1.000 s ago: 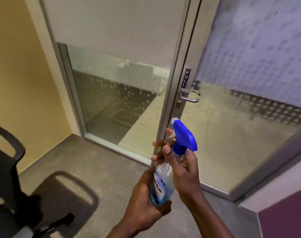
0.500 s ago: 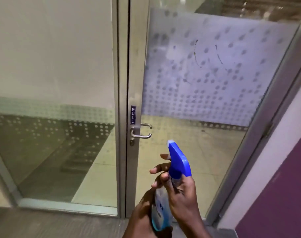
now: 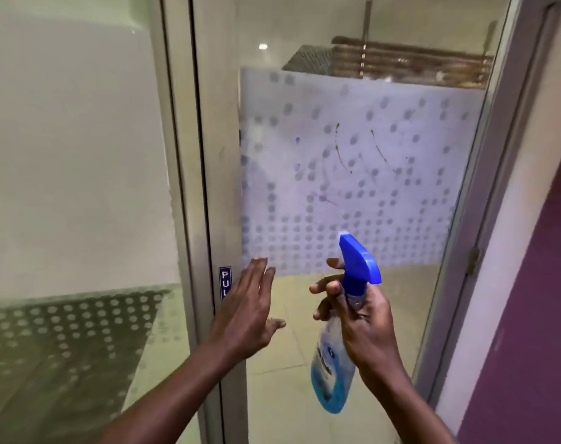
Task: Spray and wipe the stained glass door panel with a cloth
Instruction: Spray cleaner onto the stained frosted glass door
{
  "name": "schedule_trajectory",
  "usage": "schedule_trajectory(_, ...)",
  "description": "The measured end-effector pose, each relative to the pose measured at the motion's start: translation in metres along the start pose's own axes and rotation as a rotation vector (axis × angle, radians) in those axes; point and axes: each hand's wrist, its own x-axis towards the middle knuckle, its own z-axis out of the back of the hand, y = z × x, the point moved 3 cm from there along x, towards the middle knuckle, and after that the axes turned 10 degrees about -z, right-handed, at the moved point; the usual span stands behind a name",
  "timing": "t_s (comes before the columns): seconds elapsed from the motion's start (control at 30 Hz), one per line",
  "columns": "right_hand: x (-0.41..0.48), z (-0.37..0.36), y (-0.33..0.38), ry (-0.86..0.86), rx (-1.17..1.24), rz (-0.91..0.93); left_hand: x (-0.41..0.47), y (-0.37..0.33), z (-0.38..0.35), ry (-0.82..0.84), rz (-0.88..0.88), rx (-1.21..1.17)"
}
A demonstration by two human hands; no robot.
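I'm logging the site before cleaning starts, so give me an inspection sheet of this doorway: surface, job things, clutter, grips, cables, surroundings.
surface: glass door panel with frosted dotted film; brown streaks on it, not yet wiped.
job's things: spray bottle with a blue trigger head, blue liquid in its lower part, nozzle towards the glass; no cloth in view.
clutter: nothing seen.
grips: left hand open, fingers straight, by the door frame, contact cannot be told; right hand holds the bottle at its neck.
cables: nothing seen.
surroundings: metal door frame with PULL label; purple wall to the right.
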Motion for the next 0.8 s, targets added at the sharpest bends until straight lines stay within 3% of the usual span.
schedule_trajectory(0.07, 0.015, -0.008, 0.004, -0.042, -0.032, 0.001, 0.036, 0.024, 0.015, -0.008, 0.044, 0.137)
schedule_trajectory(0.27, 0.054, -0.024, 0.014, -0.083, -0.079, 0.021, 0.115, 0.079, 0.017, -0.090, -0.097, 0.303)
schedule_trajectory(0.37, 0.076, -0.022, 0.018, -0.098, -0.053, 0.025, 0.142, 0.099, 0.010, -0.040, -0.122, 0.377)
schedule_trajectory(0.47, 0.097, -0.015, 0.023, -0.110, -0.077, 0.040, 0.152, 0.115, -0.003, 0.033, -0.113, 0.404)
schedule_trajectory(0.8, 0.159, 0.001, 0.026, -0.120, -0.049, 0.036, 0.154, 0.130, -0.015, -0.010, -0.124, 0.547)
